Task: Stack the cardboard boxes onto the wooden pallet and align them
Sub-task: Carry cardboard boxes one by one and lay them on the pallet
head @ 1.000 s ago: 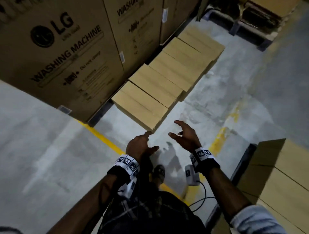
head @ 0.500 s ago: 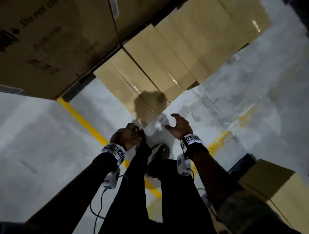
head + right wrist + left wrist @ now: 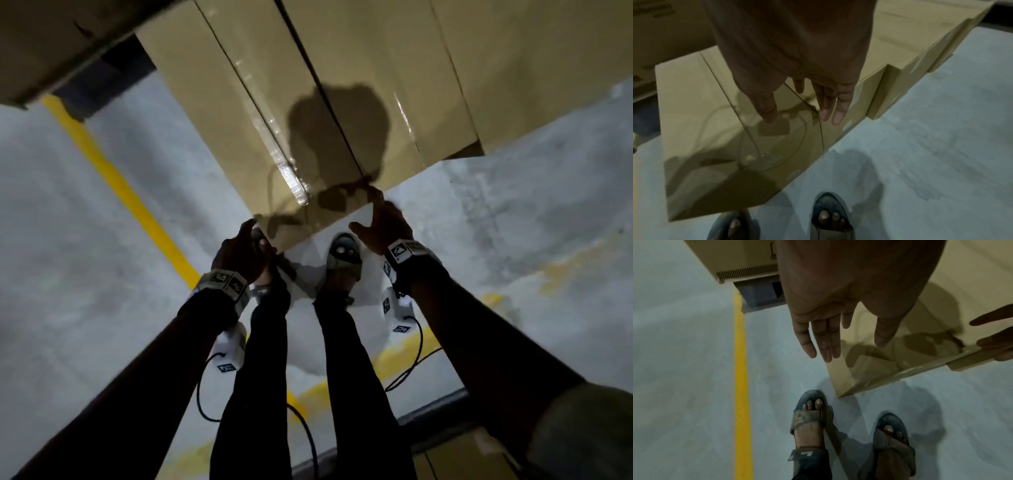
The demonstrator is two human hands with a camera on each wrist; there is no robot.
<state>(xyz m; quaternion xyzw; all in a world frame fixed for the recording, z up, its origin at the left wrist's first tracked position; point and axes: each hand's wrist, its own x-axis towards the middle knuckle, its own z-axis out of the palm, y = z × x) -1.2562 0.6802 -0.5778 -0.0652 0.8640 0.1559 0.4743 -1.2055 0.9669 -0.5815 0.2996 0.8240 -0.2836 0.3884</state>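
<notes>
I am bending lower than a second ago, bringing both hands down to the nearest cardboard box (image 3: pixel 239 113) on the floor (image 3: pixel 68 240): my left hand (image 3: pixel 239 255), fingers spread, is nearing its left corner; my right hand (image 3: pixel 380 226), spread, is reaching its right edge, readying a lift.

The nearest cardboard box (image 3: pixel 239 113) lies on the floor (image 3: pixel 78 274) between the left hand (image 3: pixel 239 255) and right hand (image 3: pixel 382 224); more boxes (image 3: pixel 479 68) line up beyond the right hand.
</notes>
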